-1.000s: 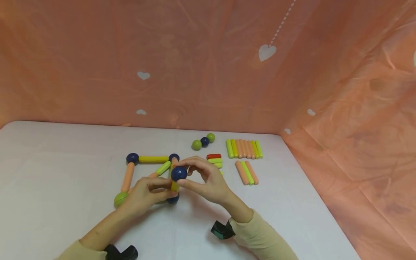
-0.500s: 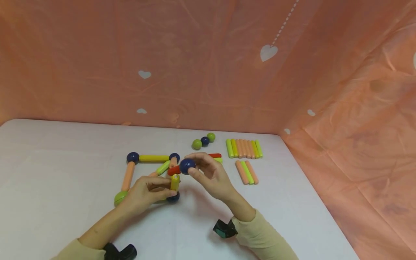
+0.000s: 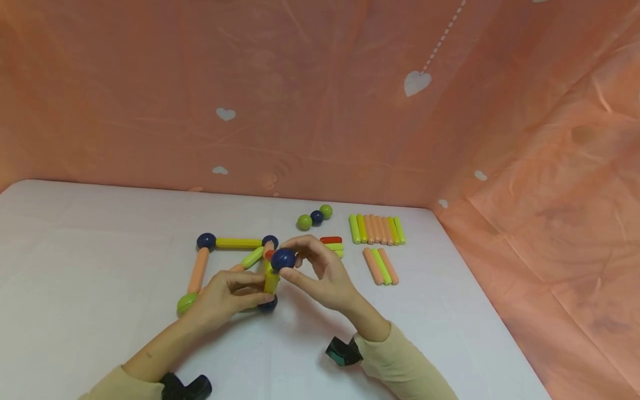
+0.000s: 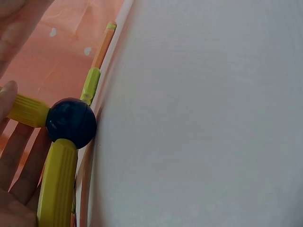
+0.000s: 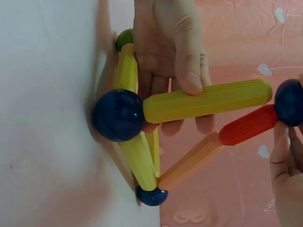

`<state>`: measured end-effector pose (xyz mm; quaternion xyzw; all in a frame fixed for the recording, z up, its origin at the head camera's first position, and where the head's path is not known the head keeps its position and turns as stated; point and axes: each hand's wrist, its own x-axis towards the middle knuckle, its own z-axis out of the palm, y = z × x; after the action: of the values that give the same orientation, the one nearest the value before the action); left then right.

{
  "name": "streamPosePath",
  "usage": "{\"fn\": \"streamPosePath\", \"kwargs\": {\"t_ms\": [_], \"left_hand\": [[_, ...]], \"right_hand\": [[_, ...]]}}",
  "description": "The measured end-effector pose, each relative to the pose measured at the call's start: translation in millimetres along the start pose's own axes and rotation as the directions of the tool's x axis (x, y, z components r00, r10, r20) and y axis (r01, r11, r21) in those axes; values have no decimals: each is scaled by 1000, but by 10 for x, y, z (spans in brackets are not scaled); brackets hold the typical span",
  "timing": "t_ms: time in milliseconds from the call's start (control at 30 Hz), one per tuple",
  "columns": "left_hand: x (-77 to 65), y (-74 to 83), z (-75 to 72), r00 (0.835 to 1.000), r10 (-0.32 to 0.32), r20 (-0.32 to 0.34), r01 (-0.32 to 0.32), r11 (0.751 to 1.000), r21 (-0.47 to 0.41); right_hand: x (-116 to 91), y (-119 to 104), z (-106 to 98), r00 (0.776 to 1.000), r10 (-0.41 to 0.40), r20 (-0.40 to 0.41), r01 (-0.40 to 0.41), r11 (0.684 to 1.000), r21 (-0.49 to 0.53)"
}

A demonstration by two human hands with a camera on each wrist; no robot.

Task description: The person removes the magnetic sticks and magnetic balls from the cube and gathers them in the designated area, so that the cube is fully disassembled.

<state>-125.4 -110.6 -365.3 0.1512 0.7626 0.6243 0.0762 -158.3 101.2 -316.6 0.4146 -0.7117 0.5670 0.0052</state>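
Orange cloth [image 3: 320,100] backs white table [image 3: 100,266]. Left hand [image 3: 222,294] pinches yellow rod [image 5: 222,100]; at rod's one o'clock, right hand [image 3: 322,275] pinches blue ball [image 3: 283,259] joined to red stick [image 5: 248,126]. Hands apart. Rod row [image 3: 377,229] at right hand's two o'clock.

Soft, rather dim light falls across the room, leaving a blurry-edged shadow on the white worktop [image 3: 100,250] below the right hand [image 3: 322,275]. In the right wrist view a nearby blue ball [image 5: 118,115] catches a small glint; the left wrist view looks greyer, its orange cloth [image 4: 71,42] slightly soft.
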Motion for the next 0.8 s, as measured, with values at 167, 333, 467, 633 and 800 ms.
{"fn": "streamPosePath", "kwargs": {"t_ms": [167, 333, 467, 633, 800], "left_hand": [[0, 1, 1, 1000, 9, -10, -8, 1000, 16], [-1, -7, 0, 1000, 16, -8, -16, 1000, 19], [-1, -12, 1, 1000, 23, -5, -23, 1000, 14], [-1, -6, 10, 1000, 16, -13, -16, 999, 29], [-1, 2, 11, 1000, 9, -19, -8, 999, 37]], "right_hand": [[17, -45, -14, 996, -80, 34, 84, 984, -155], [38, -95, -20, 990, -135, 45, 142, 937, -319], [25, -109, -23, 988, -149, 49, 157, 923, -352], [-5, -91, -46, 986, -165, 21, 162, 922, -351], [-19, -69, -54, 989, -145, 2, 139, 946, -292]]}}
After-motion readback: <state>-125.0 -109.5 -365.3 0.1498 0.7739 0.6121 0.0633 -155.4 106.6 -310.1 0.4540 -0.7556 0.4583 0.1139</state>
